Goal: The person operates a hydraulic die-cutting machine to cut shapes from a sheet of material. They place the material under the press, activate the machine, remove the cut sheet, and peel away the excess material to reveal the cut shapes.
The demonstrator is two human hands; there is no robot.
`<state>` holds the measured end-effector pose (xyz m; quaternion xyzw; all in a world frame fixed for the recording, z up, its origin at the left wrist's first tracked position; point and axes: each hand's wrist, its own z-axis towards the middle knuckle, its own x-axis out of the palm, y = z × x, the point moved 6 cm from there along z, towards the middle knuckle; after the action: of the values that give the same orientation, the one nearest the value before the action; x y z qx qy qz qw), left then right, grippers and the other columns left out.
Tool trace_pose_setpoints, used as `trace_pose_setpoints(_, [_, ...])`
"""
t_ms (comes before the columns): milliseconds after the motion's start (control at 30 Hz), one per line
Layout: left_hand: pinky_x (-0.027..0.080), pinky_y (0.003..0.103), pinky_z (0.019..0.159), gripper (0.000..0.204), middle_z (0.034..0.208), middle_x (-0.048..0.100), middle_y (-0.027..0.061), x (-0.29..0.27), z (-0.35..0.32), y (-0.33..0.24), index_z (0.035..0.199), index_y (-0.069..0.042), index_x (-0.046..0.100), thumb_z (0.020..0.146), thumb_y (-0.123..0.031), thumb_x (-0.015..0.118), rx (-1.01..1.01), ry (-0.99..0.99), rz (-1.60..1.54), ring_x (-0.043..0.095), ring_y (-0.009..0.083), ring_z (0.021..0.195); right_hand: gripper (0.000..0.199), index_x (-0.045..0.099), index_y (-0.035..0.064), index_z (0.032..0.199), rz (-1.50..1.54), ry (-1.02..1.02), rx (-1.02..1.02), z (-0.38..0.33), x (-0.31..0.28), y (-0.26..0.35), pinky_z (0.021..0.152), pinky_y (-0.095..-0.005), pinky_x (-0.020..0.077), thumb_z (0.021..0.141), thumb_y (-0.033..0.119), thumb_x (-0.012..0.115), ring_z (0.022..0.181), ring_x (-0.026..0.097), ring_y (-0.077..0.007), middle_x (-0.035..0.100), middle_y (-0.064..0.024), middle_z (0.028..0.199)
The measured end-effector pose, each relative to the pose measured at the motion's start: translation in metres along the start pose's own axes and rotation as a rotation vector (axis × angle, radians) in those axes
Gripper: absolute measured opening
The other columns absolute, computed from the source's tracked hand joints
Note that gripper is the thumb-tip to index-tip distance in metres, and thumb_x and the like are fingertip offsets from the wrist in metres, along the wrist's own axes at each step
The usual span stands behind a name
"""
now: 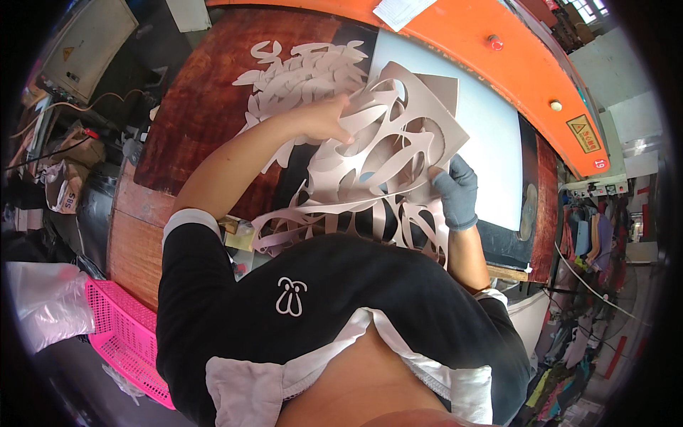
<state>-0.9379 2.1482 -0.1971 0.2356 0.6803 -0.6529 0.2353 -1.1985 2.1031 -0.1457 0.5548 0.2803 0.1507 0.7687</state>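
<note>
Currently, the grey-gloved right hand [459, 193] pinches the right edge of a pale beige sheet with curved cut-outs [331, 167], apparently keeping it raised over the red-brown table [192, 135]. The bare left hand [326, 121] reaches its left side, thumb and fingers parted; grip cannot be determined. Curved beige pieces [306, 80] lie heaped beyond, probably for separation.

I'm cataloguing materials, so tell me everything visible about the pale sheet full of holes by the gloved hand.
The sheet is pale pinkish beige, thin and flexible-looking, with a slight sheen. Rounded and elongated openings leave a web of curved strips. It looks bent and uneven, and overlaps similar material, so its full outline is unclear. It sits over the table, before the person's chest. The gloved right hand grips its right side; the bare left hand is at its left, contact unclear.
</note>
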Motion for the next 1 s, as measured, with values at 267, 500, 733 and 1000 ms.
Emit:
trace_pose_setpoints(267, [0.045, 0.042, 0.072, 0.028, 0.088, 0.059, 0.0175, -0.016, 0.008, 0.006, 0.091, -0.002, 0.056, 0.076, -0.025, 0.064, 0.159, -0.35, 0.084, 0.059, 0.0338, 0.086, 0.03, 0.061, -0.0017, 0.11, 0.014, -0.001, -0.002, -0.003, -0.002, 0.001, 0.07, -0.0218, 0.0481, 0.081, -0.004, 0.053, 0.08, 0.058, -0.0072, 0.065, -0.0026, 0.095])
trace_pose_setpoints(500, [0.046, 0.037, 0.068, 0.028, 0.08, 0.062, 0.0107, -0.077, 0.018, 0.065, 0.095, -0.005, 0.055, 0.081, -0.028, 0.065, -0.056, -0.527, 0.213, 0.06, 0.0258, 0.075, 0.025, 0.062, -0.0035, 0.104, 0.039, -0.007, 0.019, -0.008, -0.002, 0.005, 0.067, -0.0214, 0.0484, 0.081, -0.004, 0.054, 0.077, 0.059, -0.0079, 0.066, -0.0043, 0.091])
trace_pose_setpoints(733, [0.045, 0.04, 0.083, 0.044, 0.096, 0.065, 0.0169, 0.017, 0.046, 0.062, 0.116, -0.003, 0.057, 0.087, -0.036, 0.057, 0.159, -0.576, -0.148, 0.062, 0.0296, 0.092, 0.023, 0.063, -0.0038, 0.101, -0.016, -0.003, 0.03, -0.015, -0.008, 0.003, 0.067, -0.0221, 0.0483, 0.08, -0.005, 0.055, 0.077, 0.058, -0.0079, 0.065, -0.0039, 0.089])
trace_pose_setpoints(1000, [0.047, 0.026, 0.064, 0.028, 0.085, 0.062, 0.0061, -0.005, 0.056, 0.114, 0.108, 0.0, 0.058, 0.093, -0.022, 0.048, -0.074, -0.31, -0.801, 0.058, 0.0106, 0.075, 0.024, 0.065, 0.0002, 0.1, 0.1, -0.094, -0.014, -0.049, -0.033, -0.006, 0.068, -0.0215, 0.0457, 0.077, -0.006, 0.06, 0.076, 0.057, -0.007, 0.065, -0.0008, 0.087])
